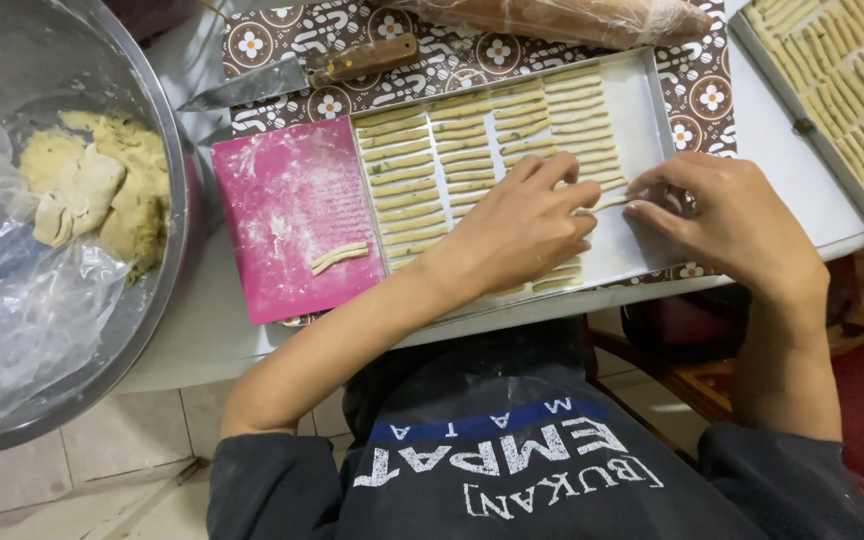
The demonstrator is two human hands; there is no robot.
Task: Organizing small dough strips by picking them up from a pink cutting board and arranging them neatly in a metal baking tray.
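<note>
While rows of dough strips point(472, 140) fill the baking tray point(652, 120), one more dough strip point(610, 201) is pinched at the tray's near right between left hand point(522, 225) and right hand point(727, 220), fingers together on it. Two strips point(339, 256) are left on the pink board point(287, 215). Dough lump point(102, 190) sits in the steel bowl point(167, 150). A second tray point(802, 125) is seen far right, a knife point(302, 75) behind the board.

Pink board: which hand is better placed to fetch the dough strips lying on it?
Probably the left hand: it is nearer the pink board and its dough strips. The right hand is farther off, over the tray, pinching a strip.
</note>
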